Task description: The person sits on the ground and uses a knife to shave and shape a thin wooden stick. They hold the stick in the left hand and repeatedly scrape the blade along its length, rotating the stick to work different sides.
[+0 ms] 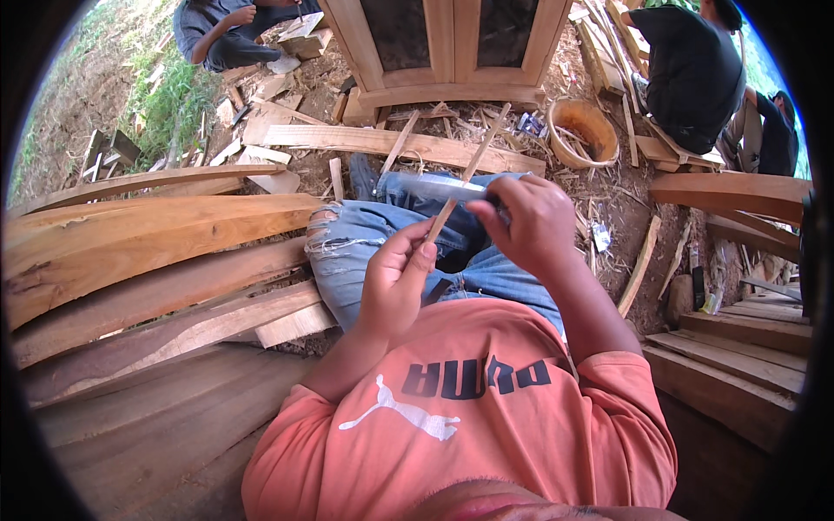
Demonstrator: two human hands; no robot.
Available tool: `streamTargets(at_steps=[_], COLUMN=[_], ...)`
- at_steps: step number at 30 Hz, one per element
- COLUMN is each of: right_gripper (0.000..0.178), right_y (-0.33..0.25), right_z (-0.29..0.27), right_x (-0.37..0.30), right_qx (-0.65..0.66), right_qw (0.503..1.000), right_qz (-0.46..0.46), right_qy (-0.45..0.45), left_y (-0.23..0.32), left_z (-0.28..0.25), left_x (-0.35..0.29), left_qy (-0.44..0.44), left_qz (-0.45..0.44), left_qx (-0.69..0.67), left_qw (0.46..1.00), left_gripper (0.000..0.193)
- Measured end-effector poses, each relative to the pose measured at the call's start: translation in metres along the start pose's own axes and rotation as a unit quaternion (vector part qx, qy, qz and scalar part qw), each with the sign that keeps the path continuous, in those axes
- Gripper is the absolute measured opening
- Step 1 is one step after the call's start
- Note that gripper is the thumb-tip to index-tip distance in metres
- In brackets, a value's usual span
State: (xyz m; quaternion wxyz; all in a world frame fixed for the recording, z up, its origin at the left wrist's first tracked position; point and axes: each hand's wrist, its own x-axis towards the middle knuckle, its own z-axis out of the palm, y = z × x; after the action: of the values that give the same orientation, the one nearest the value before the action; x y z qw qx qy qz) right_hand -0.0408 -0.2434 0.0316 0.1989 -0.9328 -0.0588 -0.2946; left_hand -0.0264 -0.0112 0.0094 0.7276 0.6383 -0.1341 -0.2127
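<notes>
My left hand is closed around the lower part of a thin wooden stick, which slants up and away to the right. In my right hand is a knife; its blade points left and lies across the stick, a little above my left fingers. The blade is slightly blurred, and my fingers hide most of the handle. Both hands are over my lap, above torn blue jeans.
Long planks are stacked at my left, with more boards at right. Ahead stand a panelled wooden frame and a yellowish bucket holding wood scraps. Shavings and offcuts litter the ground. Other people sit at far left and far right.
</notes>
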Motion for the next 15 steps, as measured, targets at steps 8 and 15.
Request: streamTargets(at_steps=[8, 15], right_gripper=[0.035, 0.035], right_y=[0.0, -0.016], right_z=[-0.001, 0.005], right_x=[0.0, -0.007], right_qx=[0.001, 0.042], right_qw=[0.999, 0.998], right_qz=[0.033, 0.006], right_qy=[-0.022, -0.042], left_y=[-0.002, 0.0], left_z=[-0.001, -0.001], left_x=[-0.002, 0.0], left_qy=[0.008, 0.008], left_qz=[0.0, -0.001], left_qx=[0.014, -0.003], left_qw=[1.0, 1.0], left_gripper=[0.04, 0.036])
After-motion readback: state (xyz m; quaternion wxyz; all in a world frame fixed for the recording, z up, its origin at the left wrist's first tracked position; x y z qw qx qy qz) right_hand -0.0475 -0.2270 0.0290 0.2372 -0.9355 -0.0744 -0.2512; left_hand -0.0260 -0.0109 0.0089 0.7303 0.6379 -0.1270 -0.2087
